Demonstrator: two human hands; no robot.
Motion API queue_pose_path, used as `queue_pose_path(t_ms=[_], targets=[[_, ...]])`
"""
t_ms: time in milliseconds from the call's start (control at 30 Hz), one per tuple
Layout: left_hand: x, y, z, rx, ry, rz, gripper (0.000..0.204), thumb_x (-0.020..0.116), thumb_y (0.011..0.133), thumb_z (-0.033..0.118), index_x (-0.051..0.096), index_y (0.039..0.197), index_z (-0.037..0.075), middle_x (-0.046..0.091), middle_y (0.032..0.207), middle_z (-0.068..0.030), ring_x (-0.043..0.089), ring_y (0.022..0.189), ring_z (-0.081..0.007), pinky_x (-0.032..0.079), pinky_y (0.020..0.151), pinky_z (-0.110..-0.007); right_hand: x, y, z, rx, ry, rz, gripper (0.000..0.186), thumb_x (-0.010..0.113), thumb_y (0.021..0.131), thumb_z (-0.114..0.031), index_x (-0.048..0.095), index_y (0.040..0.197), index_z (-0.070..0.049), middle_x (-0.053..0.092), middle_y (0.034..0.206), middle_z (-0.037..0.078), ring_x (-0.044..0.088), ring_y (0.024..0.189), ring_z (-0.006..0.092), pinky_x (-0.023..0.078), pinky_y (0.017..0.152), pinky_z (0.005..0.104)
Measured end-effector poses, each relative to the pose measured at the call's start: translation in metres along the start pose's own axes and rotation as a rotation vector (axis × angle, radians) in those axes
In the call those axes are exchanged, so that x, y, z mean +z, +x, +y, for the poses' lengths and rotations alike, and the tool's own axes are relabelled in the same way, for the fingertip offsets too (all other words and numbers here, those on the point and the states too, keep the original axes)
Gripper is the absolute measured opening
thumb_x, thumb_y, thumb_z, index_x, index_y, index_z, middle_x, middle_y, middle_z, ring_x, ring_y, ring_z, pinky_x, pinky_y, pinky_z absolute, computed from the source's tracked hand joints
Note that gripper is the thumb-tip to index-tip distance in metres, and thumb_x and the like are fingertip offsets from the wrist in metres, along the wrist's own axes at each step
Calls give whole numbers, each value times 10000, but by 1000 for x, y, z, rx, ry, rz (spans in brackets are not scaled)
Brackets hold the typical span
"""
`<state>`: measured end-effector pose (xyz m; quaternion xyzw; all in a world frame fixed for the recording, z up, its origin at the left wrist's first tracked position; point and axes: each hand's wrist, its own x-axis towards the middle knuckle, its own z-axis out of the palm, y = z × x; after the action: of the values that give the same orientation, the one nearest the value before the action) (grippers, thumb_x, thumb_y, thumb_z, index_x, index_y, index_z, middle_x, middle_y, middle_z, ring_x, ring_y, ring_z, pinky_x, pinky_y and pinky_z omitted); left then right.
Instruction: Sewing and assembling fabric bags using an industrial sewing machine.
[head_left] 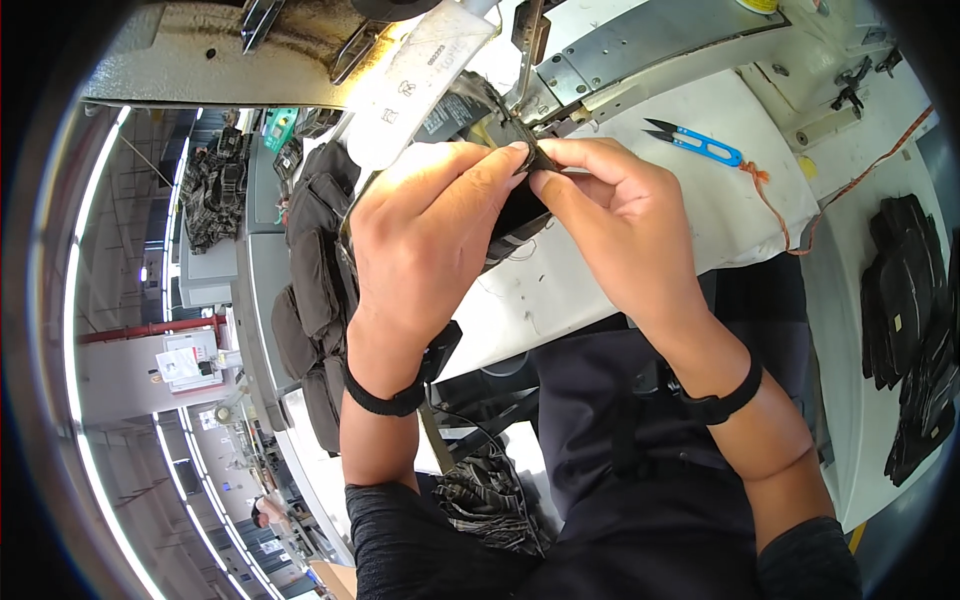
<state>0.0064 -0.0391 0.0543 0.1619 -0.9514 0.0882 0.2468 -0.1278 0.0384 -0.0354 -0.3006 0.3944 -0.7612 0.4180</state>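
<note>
My left hand (425, 225) and my right hand (625, 230) meet at a dark fabric piece (520, 210), pinching its edge between thumbs and fingertips just in front of the sewing machine's metal parts (590, 70). A white, light-topped housing (410, 85) hangs over the piece. Blue-handled thread snips (710, 145) with an orange cord lie on the white padded work surface (550, 290), to the right of my hands. Part of the fabric is hidden behind my left hand.
Dark pouches (310, 280) are piled at the left, with camouflage bundles (210, 190) beyond. Dark fabric pieces (900, 300) lie on the right table. More camouflage fabric (480, 500) sits below the work surface. A person (270, 510) is in the distant lower left.
</note>
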Motion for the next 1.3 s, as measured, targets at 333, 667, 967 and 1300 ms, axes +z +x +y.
queue_pose_path(t_ms=[333, 667, 967, 1300], targets=[[2, 6, -10, -93, -86, -19, 150, 785, 891, 9, 772, 1039, 26, 762, 953, -112, 725, 748, -294, 577, 650, -330, 10, 12, -8, 64, -64, 21, 75, 702, 963, -30, 706, 971, 44, 739, 811, 52, 664, 725, 60, 510, 614, 250], [-5, -7, 5, -308, -3, -165, 396, 667, 838, -105, 677, 1201, 52, 738, 1123, -137, 688, 1020, -383, 554, 874, -456, 31, -1, 11, -285, -515, 174, 265, 765, 856, -102, 612, 1040, 11, 656, 1024, 180, 661, 860, 327, 555, 783, 422], [-25, 12, 3, -4, 176, -215, 322, 727, 844, -14, 777, 1148, 77, 761, 1142, -72, 737, 980, -293, 577, 836, -400, 13, -3, -10, 219, -7, -25, 217, 710, 988, -40, 705, 1189, 39, 739, 1055, 54, 718, 898, 103, 587, 798, 253], [-21, 24, 19, -195, 124, -284, 244, 652, 932, -50, 773, 1131, 22, 782, 1094, -129, 751, 868, -325, 592, 788, -356, 12, 5, -3, 144, -11, -8, 186, 712, 1003, -43, 696, 1164, 48, 760, 1012, 68, 745, 885, 122, 601, 826, 252]])
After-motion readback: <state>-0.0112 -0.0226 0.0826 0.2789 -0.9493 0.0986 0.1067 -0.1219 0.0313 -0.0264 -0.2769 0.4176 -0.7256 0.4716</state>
